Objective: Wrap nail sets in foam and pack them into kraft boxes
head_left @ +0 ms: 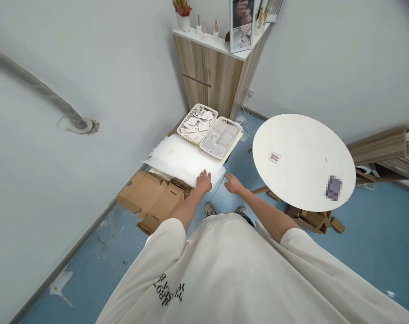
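Observation:
A stack of thin white foam sheets (pixel 177 155) lies in front of me, its edges uneven. My left hand (pixel 204 181) rests on the near edge of the stack, palm down with fingers apart. Just off the right corner of the sheets is my right hand (pixel 233 184), fingers a little bent and spread, with nothing visible in it. Beyond the sheets stand two white plastic baskets side by side: one basket (pixel 181 132) holds several small printed packets, the other basket (pixel 238 135) several clear plastic boxes.
Flattened brown cardboard boxes (pixel 150 191) lie left of my left arm. On the right stands a round white table (pixel 299 153) with a small card (pixel 274 157) and a blurred-out item (pixel 334 188). A wooden cabinet (pixel 211 67) fills the corner. Cardboard pieces (pixel 312 219) are under the table.

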Demonstrator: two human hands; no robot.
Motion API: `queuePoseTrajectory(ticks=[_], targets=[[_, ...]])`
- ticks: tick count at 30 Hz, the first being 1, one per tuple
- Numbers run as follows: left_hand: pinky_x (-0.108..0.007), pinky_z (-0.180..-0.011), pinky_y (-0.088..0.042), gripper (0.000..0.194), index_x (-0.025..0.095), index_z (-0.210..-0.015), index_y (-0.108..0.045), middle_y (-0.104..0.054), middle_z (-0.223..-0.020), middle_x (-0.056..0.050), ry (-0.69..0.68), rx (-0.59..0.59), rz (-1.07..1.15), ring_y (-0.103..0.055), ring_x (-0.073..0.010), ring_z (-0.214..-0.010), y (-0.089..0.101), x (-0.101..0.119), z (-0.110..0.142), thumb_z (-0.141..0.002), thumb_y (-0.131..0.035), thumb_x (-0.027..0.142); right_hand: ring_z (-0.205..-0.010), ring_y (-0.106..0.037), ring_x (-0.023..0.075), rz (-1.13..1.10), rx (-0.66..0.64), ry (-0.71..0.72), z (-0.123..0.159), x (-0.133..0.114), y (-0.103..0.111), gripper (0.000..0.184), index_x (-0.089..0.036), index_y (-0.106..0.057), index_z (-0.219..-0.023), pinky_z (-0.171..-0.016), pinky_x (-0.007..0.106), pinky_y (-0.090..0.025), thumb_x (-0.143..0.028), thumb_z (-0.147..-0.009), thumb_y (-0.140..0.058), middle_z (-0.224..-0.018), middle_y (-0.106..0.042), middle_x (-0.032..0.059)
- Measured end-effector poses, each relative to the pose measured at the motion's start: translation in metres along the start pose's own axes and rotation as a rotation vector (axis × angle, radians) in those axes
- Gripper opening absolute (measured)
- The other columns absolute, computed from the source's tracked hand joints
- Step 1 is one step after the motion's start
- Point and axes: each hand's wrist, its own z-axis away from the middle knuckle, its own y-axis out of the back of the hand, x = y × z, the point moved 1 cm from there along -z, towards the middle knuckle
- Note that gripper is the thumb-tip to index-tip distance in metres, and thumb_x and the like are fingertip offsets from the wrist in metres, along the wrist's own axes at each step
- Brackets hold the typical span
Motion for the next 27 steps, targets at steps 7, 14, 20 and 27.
queuePoseTrajectory(ticks=[7,14,20,27], targets=[[-0.053,-0.113,-0.033,0.069,0.016,-0.154,-0.031,-0.023,-0.164,-0.020,-0.041,0.001,0.022,-0.027,-0.0381,-0.148,0.001,-0.008,-0.003,-0.088,-0.050,0.024,-0.142,-0.040,0.0290,-0.022,-0.008,-0.027,-0.006,-0.006,0.006,0.056,-0.016,-0.040,-0.152,-0.114,0.040,-0.036,-0.027,-0.097,-0.045,-0.156,-0.040,0.0152],[-0.058,-0.108,-0.035,0.075,0.025,-0.156,-0.030,-0.012,-0.168,-0.016,-0.029,-0.035,-0.012,-0.027,-0.0431,-0.146,0.000,-0.010,-0.018,-0.085,-0.054,0.026,-0.141,-0.042,0.0272,-0.067,-0.030,-0.008,-0.010,-0.017,0.005,0.056,-0.014,-0.038,-0.153,-0.114,0.036,-0.036,-0.028,-0.099,-0.045,-0.157,-0.040,0.0165],[-0.055,-0.111,-0.033,0.077,0.015,-0.159,-0.022,-0.018,-0.166,-0.019,-0.066,-0.003,-0.072,-0.030,-0.0402,-0.144,-0.002,-0.011,-0.020,-0.088,-0.049,0.024,-0.140,-0.044,0.0270,-0.075,-0.048,-0.032,-0.009,-0.011,0.003,0.055,-0.012,-0.039,-0.153,-0.113,0.035,-0.038,-0.028,-0.100,-0.043,-0.156,-0.041,0.0169],[-0.050,-0.110,-0.034,0.064,0.016,-0.152,-0.031,-0.033,-0.156,-0.021,-0.079,0.055,-0.023,-0.037,-0.0372,-0.139,0.002,-0.014,-0.014,-0.092,-0.049,0.023,-0.133,-0.052,0.0265,-0.082,-0.061,-0.047,-0.013,-0.011,-0.003,0.055,-0.014,-0.040,-0.153,-0.108,0.034,-0.041,-0.028,-0.099,-0.046,-0.154,-0.043,0.0167]])
